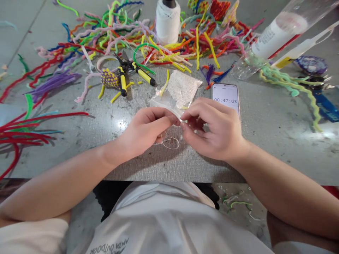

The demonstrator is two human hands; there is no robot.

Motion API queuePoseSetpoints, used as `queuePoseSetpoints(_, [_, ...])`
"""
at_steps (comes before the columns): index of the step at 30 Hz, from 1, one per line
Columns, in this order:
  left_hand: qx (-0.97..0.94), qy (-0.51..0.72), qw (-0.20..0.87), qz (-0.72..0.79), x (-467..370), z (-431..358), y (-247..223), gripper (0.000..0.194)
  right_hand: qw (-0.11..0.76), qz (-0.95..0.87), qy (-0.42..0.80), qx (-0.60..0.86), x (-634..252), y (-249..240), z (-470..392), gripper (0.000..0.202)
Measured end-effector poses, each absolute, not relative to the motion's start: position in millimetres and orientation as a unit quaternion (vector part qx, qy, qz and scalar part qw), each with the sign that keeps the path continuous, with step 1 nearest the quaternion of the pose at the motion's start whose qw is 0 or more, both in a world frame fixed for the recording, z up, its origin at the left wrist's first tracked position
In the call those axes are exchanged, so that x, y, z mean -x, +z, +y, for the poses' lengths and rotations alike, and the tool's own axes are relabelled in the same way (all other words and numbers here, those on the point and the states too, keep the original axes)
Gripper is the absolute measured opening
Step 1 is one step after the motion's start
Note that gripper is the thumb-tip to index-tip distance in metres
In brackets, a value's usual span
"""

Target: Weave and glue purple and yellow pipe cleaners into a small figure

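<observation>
My left hand [143, 130] pinches a thin pale thread [171, 147], whose loose loop hangs below the fingers over the table. Almost touching its fingertips is my right hand [214, 128], thumb and forefinger brought together in a pinch. Whatever lies between those right fingertips is too small to make out. Just beyond both hands rests a clear zip bag [185, 86] full of small white beads. A phone [225, 93] showing a running timer lies partly behind my right hand.
Many coloured pipe cleaners [106, 38] cover the back of the table [159, 165]. Yellow-handled pliers [122, 81], a white thread spool [168, 24], a yellow-purple woven piece [109, 78] and a clear bottle [278, 35] surround the work spot. Red pipe cleaners [23, 134] lie left.
</observation>
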State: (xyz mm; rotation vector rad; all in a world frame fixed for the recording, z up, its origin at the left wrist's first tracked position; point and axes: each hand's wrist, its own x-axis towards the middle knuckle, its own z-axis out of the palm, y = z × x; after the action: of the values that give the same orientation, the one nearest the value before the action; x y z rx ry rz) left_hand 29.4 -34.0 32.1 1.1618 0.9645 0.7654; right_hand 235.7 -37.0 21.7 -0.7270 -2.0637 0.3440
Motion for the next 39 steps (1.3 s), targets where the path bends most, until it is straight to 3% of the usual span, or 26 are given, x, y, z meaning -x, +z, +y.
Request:
queuePoseSetpoints(5, [-0.435, 0.325, 0.709, 0.45, -32, -37, 40, 0.01, 0.447, -0.834, 0.128, 0.296, -235, 22, -38, 0.011])
queuePoseSetpoints(13, [-0.477, 0.336, 0.679, 0.447, -28, -37, 34, 0.013, 0.454, -0.829, 0.117, 0.305, -236, 24, -39, 0.013])
queuePoseSetpoints(39, [-0.728, 0.301, 0.42, 0.45, -27, -41, 34, 0.026, 0.395, -0.858, 0.019, 0.327, -239, 24, -39, 0.018])
